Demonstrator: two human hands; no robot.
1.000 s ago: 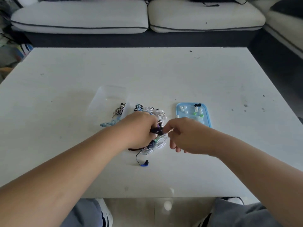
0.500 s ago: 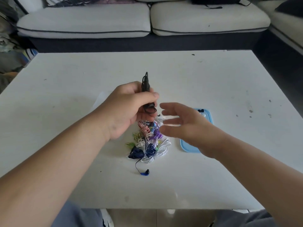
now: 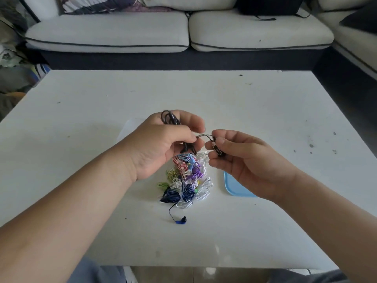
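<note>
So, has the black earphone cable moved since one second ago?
Yes, upward: the black earphone cable rose off the coloured pile; the left hand holds it above that pile.

A coiled black earphone cable is gripped in the left hand. Its metallic end piece is pinched by the right hand, above a pile of multicoloured bundled earphones on the white worktop.

- The white worktop lies bare at left, at far right and back toward the grey sofa.
- A heap of coloured coiled earphone cables fills the middle, with a loose blue earbud just in front.
- A light blue plastic tray lies just right of the heap.
- A black earphone cable spans the gap between the left hand and the right hand.
</note>
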